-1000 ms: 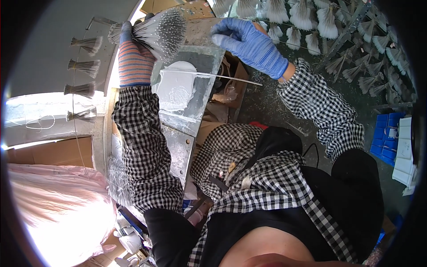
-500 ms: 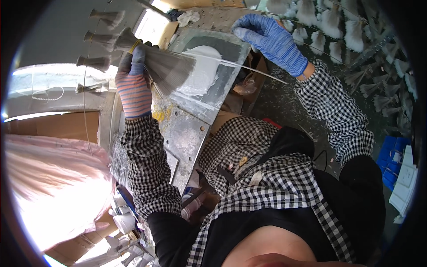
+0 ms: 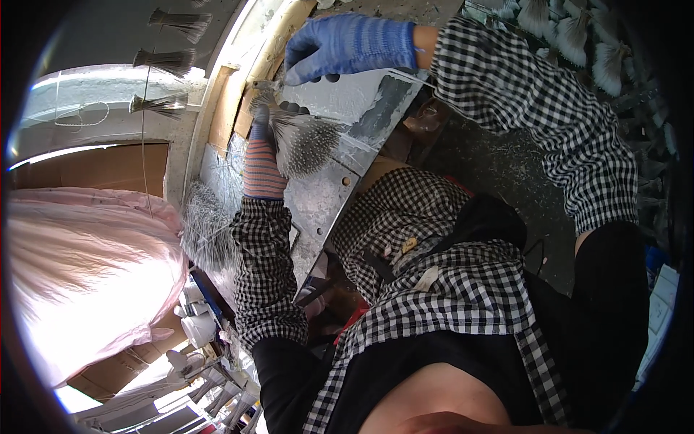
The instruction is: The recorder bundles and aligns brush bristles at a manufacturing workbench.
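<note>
Right hand (image 3: 347, 48) moved beside bristle bundle (image 3: 309, 145) gripped by left hand (image 3: 262, 158); right's grip unclear.

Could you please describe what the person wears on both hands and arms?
The left hand wears a knit glove striped orange and grey, with a blue hem; the right hand wears a mottled blue glove. Black-and-white checked sleeve covers cover both forearms, with black sleeves above.
</note>
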`<state>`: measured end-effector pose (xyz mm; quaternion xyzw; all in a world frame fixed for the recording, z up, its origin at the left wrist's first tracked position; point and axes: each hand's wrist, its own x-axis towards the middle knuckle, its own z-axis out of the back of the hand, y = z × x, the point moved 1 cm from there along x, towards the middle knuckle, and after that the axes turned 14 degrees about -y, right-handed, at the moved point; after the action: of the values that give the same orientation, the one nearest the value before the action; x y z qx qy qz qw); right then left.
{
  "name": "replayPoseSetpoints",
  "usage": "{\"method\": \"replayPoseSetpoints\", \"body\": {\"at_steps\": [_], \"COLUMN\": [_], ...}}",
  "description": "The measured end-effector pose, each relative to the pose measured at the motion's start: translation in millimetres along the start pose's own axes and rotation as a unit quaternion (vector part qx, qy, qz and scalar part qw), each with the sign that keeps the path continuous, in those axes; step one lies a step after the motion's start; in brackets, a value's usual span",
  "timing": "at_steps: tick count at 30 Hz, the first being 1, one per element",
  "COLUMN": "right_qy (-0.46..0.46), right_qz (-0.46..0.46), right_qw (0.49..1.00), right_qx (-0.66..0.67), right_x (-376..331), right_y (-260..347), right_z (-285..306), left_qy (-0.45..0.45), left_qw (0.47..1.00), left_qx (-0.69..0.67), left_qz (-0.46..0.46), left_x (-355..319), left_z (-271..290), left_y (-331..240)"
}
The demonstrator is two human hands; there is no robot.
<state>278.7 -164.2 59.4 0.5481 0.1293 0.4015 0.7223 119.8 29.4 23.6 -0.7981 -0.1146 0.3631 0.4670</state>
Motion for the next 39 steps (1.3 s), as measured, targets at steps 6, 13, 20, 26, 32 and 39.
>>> {"method": "replayPoseSetpoints", "body": {"at_steps": [6,13,20,26,32,39], "right_qy": [0.109,0.156,0.107,0.066,0.013,0.025], "right_qz": [-0.024,-0.044,-0.012,0.028,0.126,0.071], "right_qw": [0.994,0.987,0.994,0.995,0.984,0.978], "right_qx": [-0.008,-0.011,-0.021,-0.064,-0.121,-0.196], "right_x": [4.6,-1.2,-12.1,-29.7,-35.9,-33.0], "right_y": [-2.7,-12.2,-27.1,-18.8,-32.1,-26.3], "right_z": [-24.6,-36.8,-34.8,-30.6,-37.5,-35.1], "left_qy": [0.086,0.101,0.159,0.171,0.122,0.111], "left_qw": [0.992,0.993,0.980,0.973,0.973,0.960], "left_qx": [0.094,0.064,0.096,0.127,0.148,0.187], "left_qz": [-0.002,0.015,-0.070,-0.084,-0.128,-0.177], "left_x": [-6.8,17.4,-5.9,-6.7,1.4,-3.8], "left_z": [6.0,15.1,-16.1,-17.7,-18.4,-27.0], "left_y": [3.0,4.4,0.0,2.2,5.7,5.7]}}
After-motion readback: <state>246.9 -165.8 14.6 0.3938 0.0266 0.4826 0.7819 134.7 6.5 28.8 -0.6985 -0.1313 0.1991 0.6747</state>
